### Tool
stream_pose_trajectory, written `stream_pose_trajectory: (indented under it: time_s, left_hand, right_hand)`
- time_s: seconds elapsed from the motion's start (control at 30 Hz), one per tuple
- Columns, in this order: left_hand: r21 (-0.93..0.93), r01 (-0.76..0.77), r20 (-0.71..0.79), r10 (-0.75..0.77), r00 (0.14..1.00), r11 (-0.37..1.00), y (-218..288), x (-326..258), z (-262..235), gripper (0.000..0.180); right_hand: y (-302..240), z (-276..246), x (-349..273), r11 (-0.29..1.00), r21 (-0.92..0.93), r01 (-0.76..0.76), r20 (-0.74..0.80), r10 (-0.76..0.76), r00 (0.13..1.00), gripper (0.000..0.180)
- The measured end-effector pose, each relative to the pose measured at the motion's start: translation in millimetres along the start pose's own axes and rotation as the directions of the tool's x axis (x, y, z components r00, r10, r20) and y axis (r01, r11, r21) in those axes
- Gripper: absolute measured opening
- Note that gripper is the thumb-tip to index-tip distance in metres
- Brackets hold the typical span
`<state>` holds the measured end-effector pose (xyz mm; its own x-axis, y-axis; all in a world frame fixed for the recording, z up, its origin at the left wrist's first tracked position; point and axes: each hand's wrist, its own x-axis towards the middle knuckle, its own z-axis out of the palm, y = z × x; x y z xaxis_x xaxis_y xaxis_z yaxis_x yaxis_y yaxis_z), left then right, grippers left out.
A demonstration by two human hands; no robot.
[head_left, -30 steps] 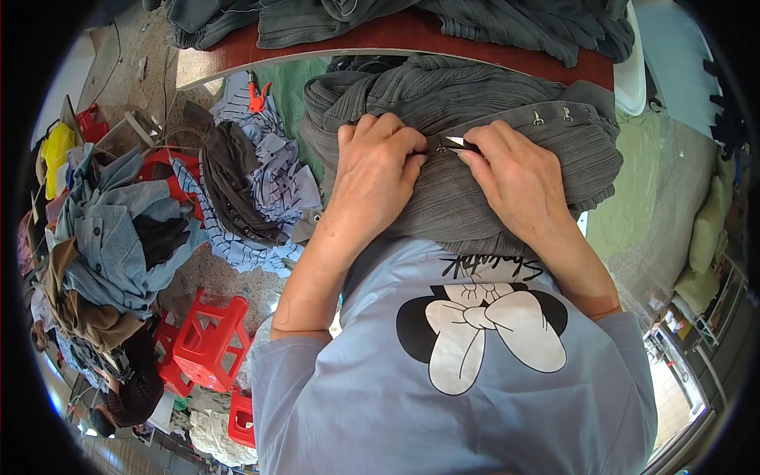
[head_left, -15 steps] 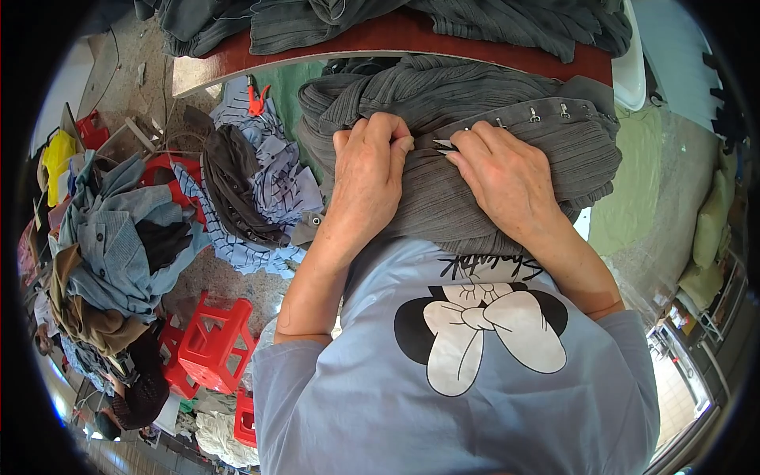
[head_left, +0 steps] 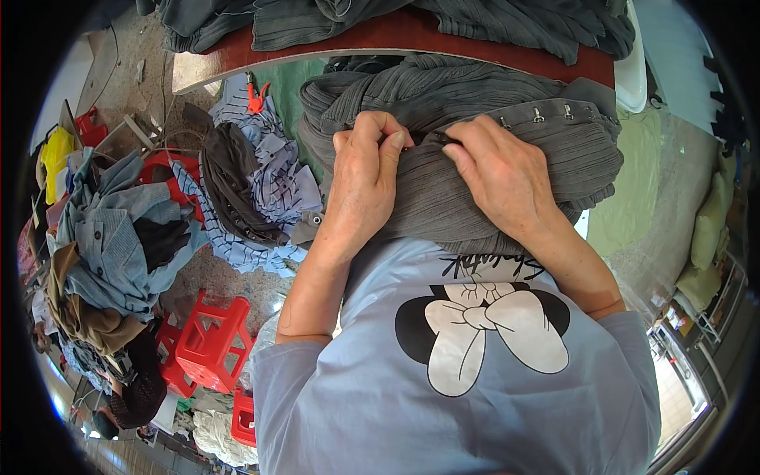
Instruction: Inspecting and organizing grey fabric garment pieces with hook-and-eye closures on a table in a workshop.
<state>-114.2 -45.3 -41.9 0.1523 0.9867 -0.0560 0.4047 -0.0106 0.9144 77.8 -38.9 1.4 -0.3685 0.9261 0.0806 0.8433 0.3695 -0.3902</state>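
Observation:
A dark grey ribbed garment [head_left: 443, 190] lies bunched across my lap, with a row of metal hooks [head_left: 539, 115] along its band. My left hand [head_left: 366, 170] is closed, thumb and forefinger pinching the garment's dark edge. Opposite it, my right hand [head_left: 500, 170] rests on the band with its fingers curled and the thumb close to the fingertips. Thread snips showed between those fingers a moment ago; the hand now hides nearly all of them. A small gap of cloth separates the two hands.
More grey garments [head_left: 332, 28] lie on the dark red tabletop [head_left: 412, 38] ahead. At left are a striped blue garment [head_left: 281, 178], a red-handled tool [head_left: 256, 99], piled clothes [head_left: 119, 245] and red stools [head_left: 212, 340]. A white tub [head_left: 633, 71] stands far right.
The snips' pointed blades, in sight between my hands before, have gone from view under my right hand. My right fingers shifted slightly on the band; my left hand has barely moved.

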Motion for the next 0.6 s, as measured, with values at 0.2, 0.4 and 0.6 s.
stream_pose_trajectory:
  time_s: [0.2,0.4,0.6]
  left_hand:
    - [-0.073,0.059,0.043,-0.056,0.998,0.996,-0.5,1.8,-5.8,0.008]
    - [-0.009,0.013,0.049,-0.012,0.999,1.000,1.2,2.7,-5.9,0.006]
    - [0.042,-0.041,0.049,0.039,0.998,0.998,3.2,2.6,-5.1,0.005]
  right_hand:
    - [-6.2,4.1,8.8,0.983,0.102,0.151,0.056,-0.157,0.986,0.016]
    - [-7.4,7.0,10.7,0.984,0.085,0.159,0.117,-0.168,0.979,0.014]
    - [-6.1,8.2,11.3,0.981,0.082,0.175,0.141,-0.185,0.973,0.015]
